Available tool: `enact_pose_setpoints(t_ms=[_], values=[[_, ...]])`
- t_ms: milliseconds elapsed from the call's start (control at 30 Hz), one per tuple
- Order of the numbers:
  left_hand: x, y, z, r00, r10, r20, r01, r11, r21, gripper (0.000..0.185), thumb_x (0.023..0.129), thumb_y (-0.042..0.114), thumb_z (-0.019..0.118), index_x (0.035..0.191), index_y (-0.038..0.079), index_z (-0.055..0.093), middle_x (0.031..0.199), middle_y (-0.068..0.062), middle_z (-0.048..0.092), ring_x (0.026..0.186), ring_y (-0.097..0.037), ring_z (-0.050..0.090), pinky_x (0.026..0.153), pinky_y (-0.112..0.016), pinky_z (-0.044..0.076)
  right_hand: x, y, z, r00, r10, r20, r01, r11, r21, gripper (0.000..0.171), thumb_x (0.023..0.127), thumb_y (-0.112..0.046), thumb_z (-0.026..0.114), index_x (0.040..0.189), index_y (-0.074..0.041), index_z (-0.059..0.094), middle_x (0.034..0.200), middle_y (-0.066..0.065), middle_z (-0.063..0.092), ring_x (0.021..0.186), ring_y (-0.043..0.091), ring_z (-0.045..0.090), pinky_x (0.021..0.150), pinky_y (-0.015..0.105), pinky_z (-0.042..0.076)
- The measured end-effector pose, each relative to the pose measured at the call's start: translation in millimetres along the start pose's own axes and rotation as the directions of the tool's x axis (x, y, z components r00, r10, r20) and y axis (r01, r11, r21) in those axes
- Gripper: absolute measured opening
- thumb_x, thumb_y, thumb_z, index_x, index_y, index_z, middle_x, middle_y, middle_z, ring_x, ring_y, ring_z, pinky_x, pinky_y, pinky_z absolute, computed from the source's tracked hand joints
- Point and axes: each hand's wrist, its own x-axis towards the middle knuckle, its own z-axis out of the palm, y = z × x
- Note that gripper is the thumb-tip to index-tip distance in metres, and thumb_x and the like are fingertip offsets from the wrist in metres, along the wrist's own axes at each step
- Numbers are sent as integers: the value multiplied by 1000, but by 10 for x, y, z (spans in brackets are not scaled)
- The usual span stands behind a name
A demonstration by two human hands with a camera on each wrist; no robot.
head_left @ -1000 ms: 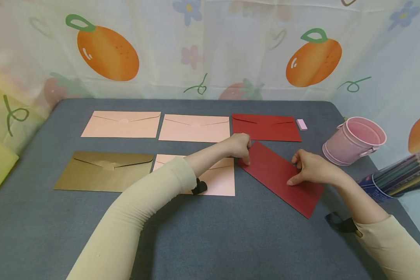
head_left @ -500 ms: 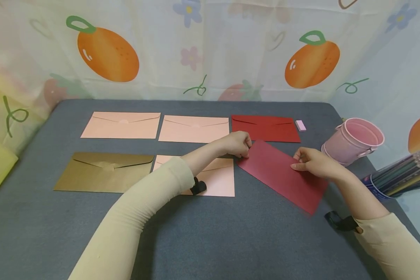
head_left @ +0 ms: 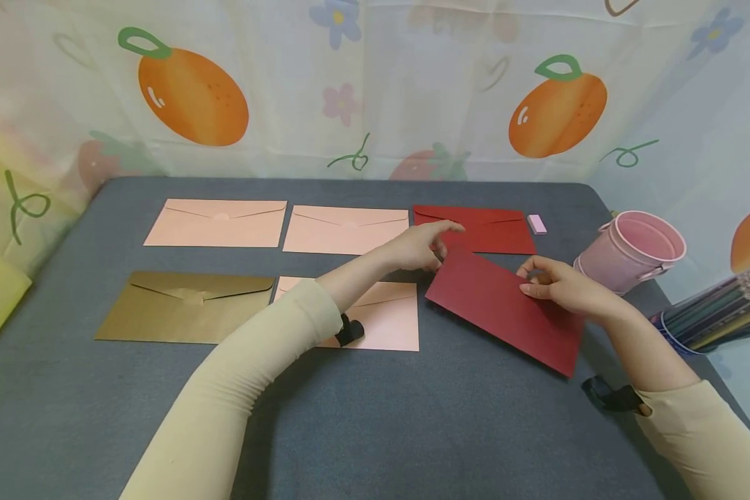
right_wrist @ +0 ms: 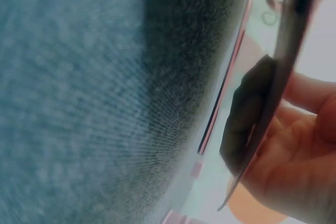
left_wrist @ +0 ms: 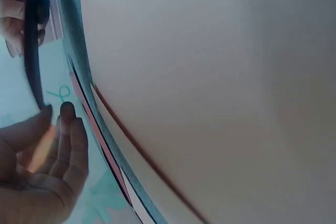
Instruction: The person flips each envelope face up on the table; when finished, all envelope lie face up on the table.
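A red envelope (head_left: 506,305), plain side up, is tilted off the table with its lower right corner raised. My right hand (head_left: 562,286) pinches its upper right edge; the right wrist view shows thumb and fingers on opposite faces of the envelope (right_wrist: 281,72). My left hand (head_left: 421,244) is at its upper left corner, index finger pointing out over a second red envelope (head_left: 506,232) lying flat behind. In the left wrist view the left hand's (left_wrist: 44,171) fingers are extended and spread from the thumb, whose tip is at the edge-on envelope's (left_wrist: 32,51) end.
Two pink envelopes (head_left: 215,222) lie in the back row. In front are a gold envelope (head_left: 181,309) and a third pink envelope (head_left: 387,319), partly under my left forearm. A pink eraser (head_left: 537,223), pink bucket (head_left: 631,250) and pencil cup (head_left: 675,337) stand at the right.
My left fingers have let go of the envelope's corner and straightened, moving slightly back. My right hand has raised the red envelope from the table, and its lower right corner has risen.
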Motion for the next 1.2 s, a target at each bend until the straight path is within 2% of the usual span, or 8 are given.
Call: enact_pose_setpoints(t_ms=[100,200,300,433,667,733,967,1200], values=[[3,-25,-31,998,66,-5,-66,997,37,66,85,-13,55,143,19,52,129,-5,60,98,-14,60,68,-19,44,5,3,-7,1000,6,-1,-6,1000,8,27,100,-20,56,118,-2,47,78,-2,51,74,8,50,69,25,39],[-10,-32,-56,995,102,13,-102,995,21,53,86,-13,55,129,17,66,143,-4,53,122,-20,60,82,-22,52,9,20,-12,1000,1,-4,-1,1000,27,29,100,-21,57,120,-2,46,80,-2,52,75,7,50,69,25,40],[-12,-45,-77,992,125,13,-126,992,26,44,88,-10,55,119,14,72,144,-5,53,122,-25,62,88,-28,55,9,44,-12,1000,-23,-13,24,997,73,27,100,-18,57,118,-3,43,78,-4,53,74,7,52,69,25,41],[10,-77,-103,987,159,-7,-158,985,63,38,90,-7,56,117,13,74,144,-6,57,121,-22,62,85,-23,53,-1,59,-15,998,-51,-21,54,989,135,23,99,-14,58,112,-4,41,79,-6,54,76,7,53,69,25,43],[22,-111,-120,986,160,-52,-158,987,42,33,92,-4,56,113,11,76,130,-7,69,122,-17,62,68,-20,36,-45,47,-32,996,-61,67,55,995,84,30,99,-26,59,122,-9,51,112,-1,58,104,7,55,84,19,50],[23,-112,-119,985,154,-75,-150,988,48,32,93,-2,55,111,12,77,125,-6,71,117,-15,63,69,-18,39,-54,55,-38,991,-80,110,72,995,73,31,100,-27,57,127,-12,51,120,1,58,108,8,55,87,20,50],[20,-99,-133,979,131,-158,-120,990,75,23,94,4,63,106,14,79,109,-4,77,100,-10,67,75,-16,46,-48,116,-85,947,-216,238,172,967,190,38,104,-14,46,142,-9,43,135,6,56,108,22,61,90,28,56],[-3,-87,-137,977,98,-187,-94,995,34,14,89,13,72,99,9,80,99,-9,78,85,-7,68,73,-16,48,-73,153,-124,867,-366,339,207,882,423,43,105,-4,35,147,-12,37,137,7,58,117,18,64,93,29,57]])
